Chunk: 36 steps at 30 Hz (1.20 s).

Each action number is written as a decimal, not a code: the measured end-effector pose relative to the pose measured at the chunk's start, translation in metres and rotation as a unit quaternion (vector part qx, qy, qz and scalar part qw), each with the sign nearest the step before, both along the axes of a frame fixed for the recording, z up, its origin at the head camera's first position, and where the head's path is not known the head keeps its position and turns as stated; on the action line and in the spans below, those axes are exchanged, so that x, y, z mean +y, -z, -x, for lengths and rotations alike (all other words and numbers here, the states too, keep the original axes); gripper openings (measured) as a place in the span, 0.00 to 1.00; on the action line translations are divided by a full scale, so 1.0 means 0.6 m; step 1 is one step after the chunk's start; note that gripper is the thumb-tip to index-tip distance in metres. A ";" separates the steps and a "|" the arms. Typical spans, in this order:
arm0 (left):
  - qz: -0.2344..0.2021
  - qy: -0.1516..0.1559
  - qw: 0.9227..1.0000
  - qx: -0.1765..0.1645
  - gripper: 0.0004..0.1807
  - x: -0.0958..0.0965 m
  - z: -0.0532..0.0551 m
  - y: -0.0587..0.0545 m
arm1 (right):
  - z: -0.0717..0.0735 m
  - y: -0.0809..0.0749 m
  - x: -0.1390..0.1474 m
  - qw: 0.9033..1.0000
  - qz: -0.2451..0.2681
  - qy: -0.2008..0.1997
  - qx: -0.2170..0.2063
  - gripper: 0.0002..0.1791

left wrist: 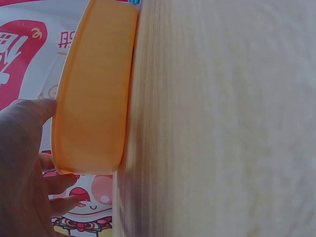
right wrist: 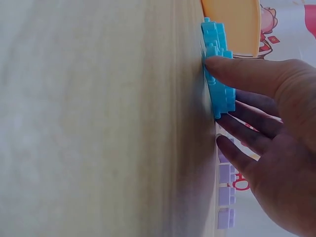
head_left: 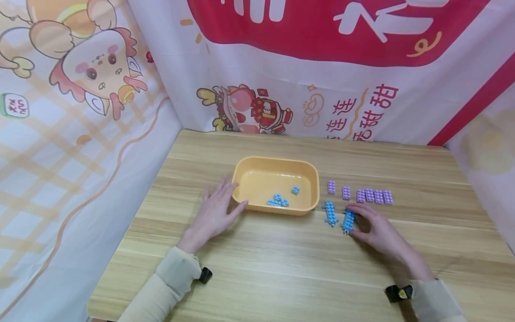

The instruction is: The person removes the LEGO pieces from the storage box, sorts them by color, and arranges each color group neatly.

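Observation:
At the right of the table my right hand [head_left: 380,230] pinches a blue toy-brick wheel base [head_left: 348,221] by its two ends, thumb near and fingers far. In the right wrist view the thumb [right wrist: 237,71] lies against this studded base [right wrist: 222,94], which sits on the table. Just left of it lies another blue wheel base [head_left: 330,213] with small side pegs. My left hand [head_left: 215,212] rests at the left end of a yellow tub [head_left: 277,211], its fingers spread and touching the rim. Inside the tub are several small blue bricks [head_left: 277,202].
Behind the wheel bases runs a row of several purple bricks [head_left: 369,195], also visible in the right wrist view [right wrist: 226,196]. The wooden table [head_left: 281,264] meets a printed cloth [head_left: 161,58] at its back and left.

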<state>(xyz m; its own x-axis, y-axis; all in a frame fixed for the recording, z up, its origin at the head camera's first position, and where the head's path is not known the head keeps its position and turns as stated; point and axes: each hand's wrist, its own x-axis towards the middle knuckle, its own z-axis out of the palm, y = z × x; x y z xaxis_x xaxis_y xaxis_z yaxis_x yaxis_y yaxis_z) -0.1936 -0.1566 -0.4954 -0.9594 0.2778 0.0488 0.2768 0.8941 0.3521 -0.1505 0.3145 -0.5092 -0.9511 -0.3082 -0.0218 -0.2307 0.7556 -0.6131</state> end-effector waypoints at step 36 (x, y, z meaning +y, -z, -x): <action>-0.006 -0.001 1.000 0.001 0.45 0.001 -0.001 0.000 | 0.055 -0.077 -0.084 0.987 0.073 -0.014 0.142 0.42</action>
<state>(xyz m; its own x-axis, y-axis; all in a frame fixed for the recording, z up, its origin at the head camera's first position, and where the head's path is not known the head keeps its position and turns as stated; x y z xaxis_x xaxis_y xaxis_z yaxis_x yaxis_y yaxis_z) -0.1931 -0.1561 -0.4952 -0.9602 0.2743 0.0532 0.2746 0.8908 0.3619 -0.1835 0.2643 -0.4632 -0.9034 -0.3145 0.2915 -0.4288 0.6543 -0.6229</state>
